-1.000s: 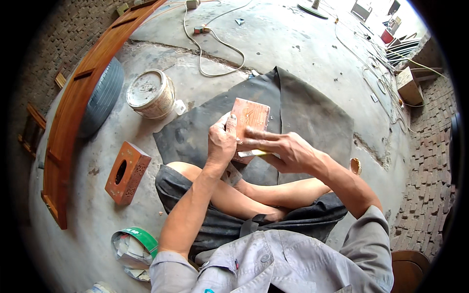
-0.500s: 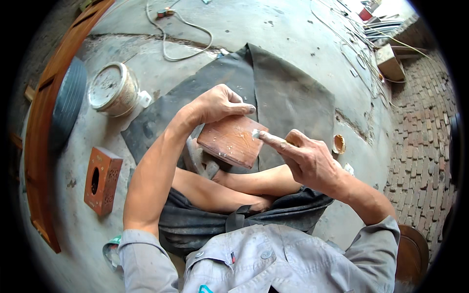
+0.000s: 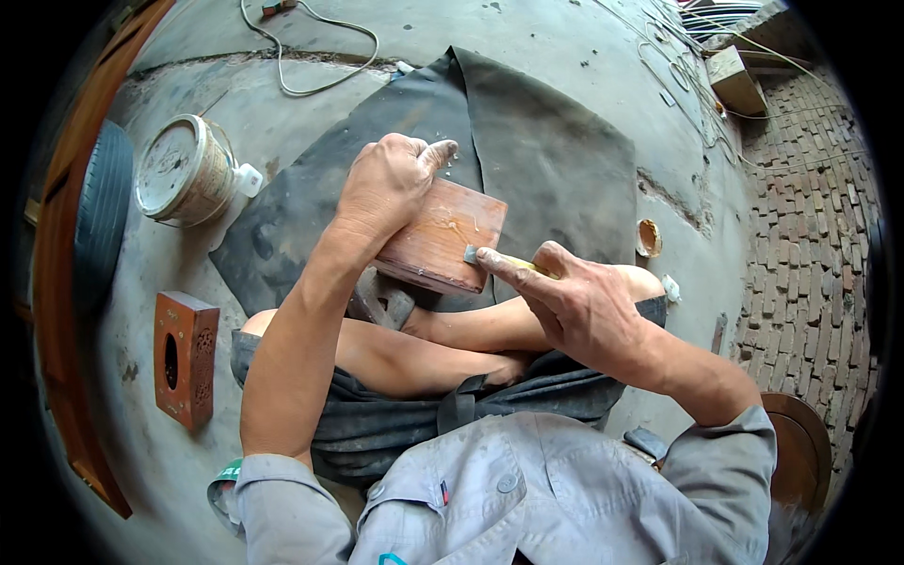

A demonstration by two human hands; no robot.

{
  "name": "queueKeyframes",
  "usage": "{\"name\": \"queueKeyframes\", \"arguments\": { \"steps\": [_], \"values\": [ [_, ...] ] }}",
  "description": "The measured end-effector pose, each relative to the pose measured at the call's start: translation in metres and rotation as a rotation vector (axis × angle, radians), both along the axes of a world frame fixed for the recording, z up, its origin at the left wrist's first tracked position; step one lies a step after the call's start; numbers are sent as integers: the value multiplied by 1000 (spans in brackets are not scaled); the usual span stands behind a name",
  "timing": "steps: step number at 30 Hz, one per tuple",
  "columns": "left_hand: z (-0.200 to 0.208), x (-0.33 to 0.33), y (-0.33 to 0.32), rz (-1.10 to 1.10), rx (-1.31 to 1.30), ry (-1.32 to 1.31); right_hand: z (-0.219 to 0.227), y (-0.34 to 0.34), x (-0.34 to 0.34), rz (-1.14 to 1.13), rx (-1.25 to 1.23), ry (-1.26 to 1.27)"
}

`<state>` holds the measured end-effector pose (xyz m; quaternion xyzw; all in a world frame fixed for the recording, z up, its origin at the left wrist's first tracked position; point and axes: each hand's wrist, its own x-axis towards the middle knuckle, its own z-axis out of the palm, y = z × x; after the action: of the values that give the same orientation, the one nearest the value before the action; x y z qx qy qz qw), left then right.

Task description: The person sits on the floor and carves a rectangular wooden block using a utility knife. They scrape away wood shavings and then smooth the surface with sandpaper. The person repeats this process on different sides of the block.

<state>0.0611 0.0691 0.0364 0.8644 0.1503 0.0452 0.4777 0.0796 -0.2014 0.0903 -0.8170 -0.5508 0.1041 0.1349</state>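
Note:
A reddish-brown wooden box (image 3: 443,231) is held tilted above my crossed legs, with pale smears and flakes on its upper face. My left hand (image 3: 388,179) grips the box's far left edge, its thumb sticking out past the corner. My right hand (image 3: 584,301) is closed round a small scraper (image 3: 470,253) with a yellow handle. The scraper's blade lies on the face near the right edge, and a stretched finger presses behind it. Below the box, by my foot, is a grey block (image 3: 379,299), partly hidden.
A dark mat (image 3: 556,160) spreads in front of me. To the left stand a lidded bucket (image 3: 179,169), a tyre (image 3: 102,217), a long wooden piece (image 3: 61,273) and a carved wooden box (image 3: 185,358) with an oval hole. On the right lies a small round container (image 3: 648,238).
The scraper blade has moved from the box's far right corner toward me along the right side. My left hand has shifted a little left and farther away, its thumb now lifted.

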Motion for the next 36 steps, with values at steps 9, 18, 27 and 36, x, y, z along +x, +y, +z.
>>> {"name": "queueKeyframes", "arguments": {
  "steps": [9, 18, 27, 36],
  "values": [
    [1, 0, 2, -75, 5, -13, 2, -2, -20, -25, -4, -41],
    [0, -1, 0, -85, 92, -12, 1, 5, -23, -38, -64, -50],
    [-1, 1, -1, -82, 123, -39, 0, 0, -20, -38, -68, -43],
    [-3, -1, -1, -72, 108, -44, 4, 5, -20, -34, -71, -55]
  ]
}}
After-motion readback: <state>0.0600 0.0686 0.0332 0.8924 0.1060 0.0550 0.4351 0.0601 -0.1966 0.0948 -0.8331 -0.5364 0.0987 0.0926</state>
